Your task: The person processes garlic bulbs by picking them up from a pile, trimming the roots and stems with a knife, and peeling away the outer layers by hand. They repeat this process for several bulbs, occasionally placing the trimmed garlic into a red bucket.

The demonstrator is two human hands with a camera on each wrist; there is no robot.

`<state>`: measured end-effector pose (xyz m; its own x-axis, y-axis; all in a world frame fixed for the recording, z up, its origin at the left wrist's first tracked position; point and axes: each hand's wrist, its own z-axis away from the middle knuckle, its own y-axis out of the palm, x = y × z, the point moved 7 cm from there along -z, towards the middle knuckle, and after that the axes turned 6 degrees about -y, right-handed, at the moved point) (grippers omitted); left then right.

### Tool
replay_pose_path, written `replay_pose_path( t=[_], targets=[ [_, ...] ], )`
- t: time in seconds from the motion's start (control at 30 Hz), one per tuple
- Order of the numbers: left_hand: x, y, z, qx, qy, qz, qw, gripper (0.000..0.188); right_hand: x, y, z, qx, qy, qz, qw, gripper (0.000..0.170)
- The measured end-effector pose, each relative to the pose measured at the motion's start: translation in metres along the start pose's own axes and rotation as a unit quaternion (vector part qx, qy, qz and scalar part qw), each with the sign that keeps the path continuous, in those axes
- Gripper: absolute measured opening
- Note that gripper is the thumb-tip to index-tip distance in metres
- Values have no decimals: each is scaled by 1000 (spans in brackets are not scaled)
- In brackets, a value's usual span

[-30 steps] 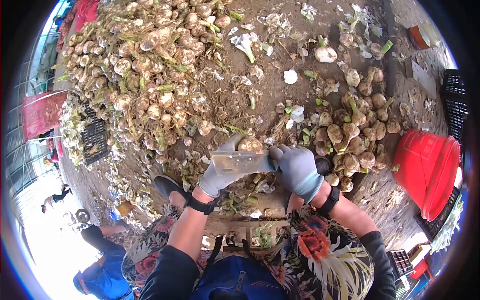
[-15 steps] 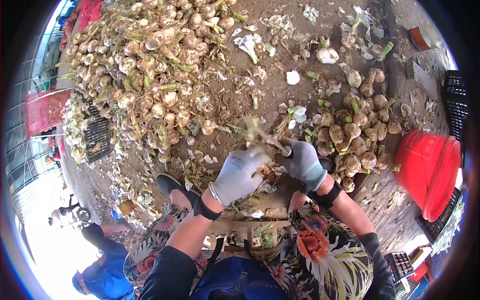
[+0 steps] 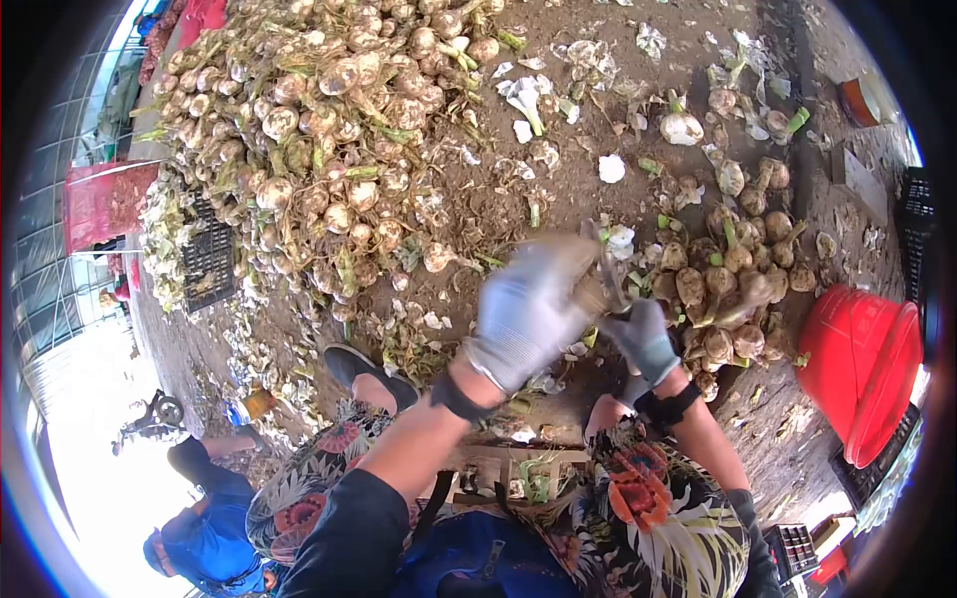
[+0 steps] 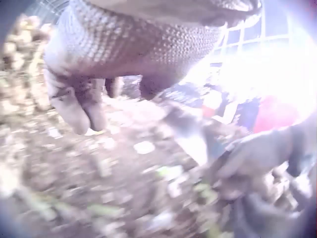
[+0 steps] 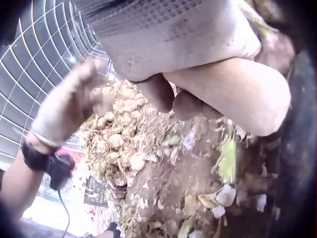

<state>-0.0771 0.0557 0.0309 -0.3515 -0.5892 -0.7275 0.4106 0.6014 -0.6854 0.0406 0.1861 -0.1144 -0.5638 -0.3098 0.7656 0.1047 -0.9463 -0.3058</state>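
Observation:
My gloved right hand (image 3: 643, 339) grips a cleaver by its pale wooden handle (image 5: 233, 94), whose rounded end sticks out past the fingers. The blade (image 4: 190, 136) points away from the fist and is seen nearly edge-on in the head view. Blurred by motion, my gloved left hand (image 3: 533, 314) reaches across in front of the right one. Its fingers (image 4: 72, 109) hang loosely bent with nothing between them. A blurred garlic bulb (image 3: 755, 291) shows over the smaller pile of trimmed garlic bulbs (image 3: 720, 284) on the right.
A large heap of untrimmed garlic (image 3: 339, 130) lies at the upper left, beside a black crate (image 3: 207, 259). The red bucket (image 3: 857, 369) stands at the right. Peelings and cut stems litter the ground. Another person in blue (image 3: 209, 528) is at the lower left.
The left hand held a garlic bulb against the cleaver; a cut stem came away. That hand has since swung right and let go of the bulb. The right hand keeps the cleaver.

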Motion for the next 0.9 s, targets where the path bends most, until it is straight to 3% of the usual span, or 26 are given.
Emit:
replay_pose_path(
  t=[0.03, 0.07, 0.1, 0.13, 0.17, 0.2, 0.23, 0.27, 0.3, 0.33, 0.37, 0.4, 0.43, 0.47, 0.53, 0.57, 0.6, 0.67, 0.73, 0.8, 0.83, 0.87, 0.9],
  targets=[
    [48, -15, 5, -37, -154, -73, 985, 46, -8, -7, -4, -35, 15, -81, 996, 13],
    [113, -28, 18, -98, -232, -193, 948, 63, -19, -14, -6, -71, 31, -160, 984, 9],
    [149, -43, 32, -121, -312, -231, 913, 71, -21, -20, -8, -89, 50, -221, 970, 10],
    [186, -48, 46, -54, -440, -255, 859, 77, -20, -22, -10, -87, 55, -219, 970, 10],
    [236, -40, 60, -24, -428, -333, 840, 72, -21, -24, -11, -94, 71, -239, 964, 9],
    [242, -43, 56, -23, -428, -330, 841, 72, -23, -26, -12, -104, 86, -258, 957, 9],
    [241, -42, 49, -16, -426, -272, 863, 66, -15, -24, -19, -106, 34, -239, 965, 10],
    [238, -38, 45, -10, -422, -212, 881, 60, -15, -25, -18, -107, 35, -236, 965, 10],
    [223, -34, 38, -37, -355, -182, 916, 45, -11, -18, -17, -87, 40, -262, 960, 12],
    [192, -25, 29, 15, -344, -108, 933, 39, 4, -10, -17, -67, 44, -289, 954, 14],
    [160, -19, 27, 1, -209, -103, 972, 37, 15, -1, -18, -52, 46, -322, 944, 20],
    [129, -7, 28, 58, -192, -43, 979, 43, 26, 7, -21, -34, 23, -360, 932, 25],
    [97, -1, 31, 81, -122, -9, 989, 47, 43, 11, -20, -7, 16, -363, 931, 25],
    [69, 4, 34, 121, -140, 33, 982, 54, 57, 13, -18, 21, 9, -366, 930, 26],
    [62, 14, 49, 38, -124, 98, 987, 61, 47, 34, -24, 54, 8, -430, 901, 23],
    [73, 22, 59, -7, -221, 211, 952, 63, 54, 33, -22, 63, 16, -429, 901, 23],
    [74, 27, 63, -7, -220, 210, 953, 63, 55, 37, -21, 63, 14, -430, 900, 23],
    [77, 49, 76, 60, -295, 446, 843, 58, 62, 41, -15, 31, -43, -463, 885, 27],
    [75, 42, 79, 40, -304, 440, 844, 49, 66, 36, -6, 38, -74, -428, 900, 31],
    [65, 29, 81, 62, -396, 473, 785, 40, 75, 18, 4, -2, -160, -279, 947, 30],
    [59, 20, 74, 50, -358, 475, 802, 34, 83, 7, 11, 23, -98, -81, 992, 22],
    [63, 21, 77, 52, -357, 474, 803, 34, 81, 8, 13, 22, -98, -82, 991, 22],
    [70, 23, 83, 49, -350, 452, 819, 35, 89, 8, 19, -17, -191, 106, 976, 26]
  ],
)
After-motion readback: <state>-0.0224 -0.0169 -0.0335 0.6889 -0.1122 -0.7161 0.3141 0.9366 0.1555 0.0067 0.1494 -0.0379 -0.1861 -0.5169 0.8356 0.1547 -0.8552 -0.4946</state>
